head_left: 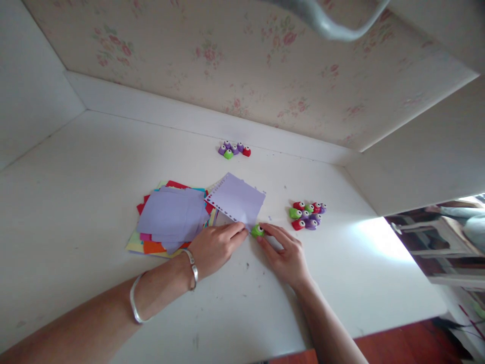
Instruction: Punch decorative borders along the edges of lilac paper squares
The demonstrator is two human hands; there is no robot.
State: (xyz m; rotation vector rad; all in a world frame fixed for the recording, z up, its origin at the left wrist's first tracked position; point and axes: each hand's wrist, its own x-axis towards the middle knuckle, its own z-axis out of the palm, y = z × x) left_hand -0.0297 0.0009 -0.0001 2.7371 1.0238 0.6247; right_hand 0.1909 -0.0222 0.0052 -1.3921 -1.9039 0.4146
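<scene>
A lavender sheet of paper (239,194) lies at an angle on the white desk, with small shapes punched along two of its edges. My left hand (219,246) pinches its near corner with fingers closed. At that same corner sits a green craft punch (257,231), gripped between the thumb and fingers of my right hand (285,254). To the left spreads a pile of coloured paper (172,215), lavender on top, with red, yellow, orange and blue edges showing; the punched sheet reaches its right side.
Several red, green and purple punches (306,216) cluster to the right. Another group of punches (234,149) stands at the back near the wall. Tiny paper bits dot the white desk (106,151). A side panel (424,146) borders the right; a person's leg shows beyond it.
</scene>
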